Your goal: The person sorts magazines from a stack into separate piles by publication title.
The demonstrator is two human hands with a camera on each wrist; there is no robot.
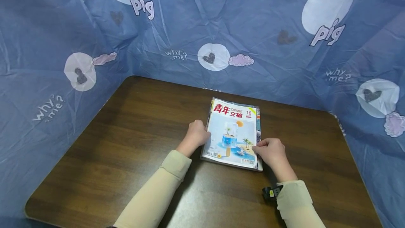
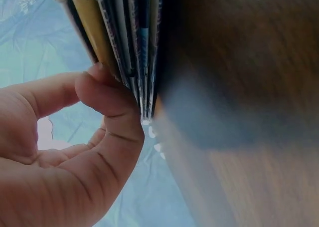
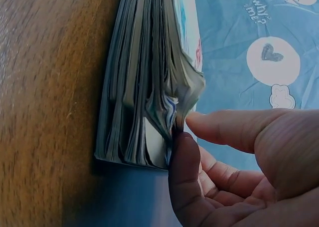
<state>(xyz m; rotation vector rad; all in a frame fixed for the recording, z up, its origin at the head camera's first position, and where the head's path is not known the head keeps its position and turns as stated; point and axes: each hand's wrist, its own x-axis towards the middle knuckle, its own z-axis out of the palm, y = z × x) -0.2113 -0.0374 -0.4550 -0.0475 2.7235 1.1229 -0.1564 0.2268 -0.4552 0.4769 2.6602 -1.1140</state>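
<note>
A stack of magazines (image 1: 232, 133) lies on the table, the top one with a white and blue cover and red Chinese title. My left hand (image 1: 197, 133) is at its left side; in the left wrist view, the thumb and curled index finger (image 2: 122, 127) pinch at the spines (image 2: 124, 42) by the upper magazine. On the opposite side my right hand (image 1: 271, 152) pinches the top magazine's open edge between thumb and index finger (image 3: 184, 167). Close up, the page edges (image 3: 144, 77) bulge and fold at that pinch. Several magazines sit beneath, slightly offset to the right.
The brown wooden table (image 1: 126, 150) extends around the stack on all sides. A blue printed curtain (image 1: 177, 27) hangs along its back and both sides. A black wrist strap with a small device (image 1: 270, 193) sits at the right cuff.
</note>
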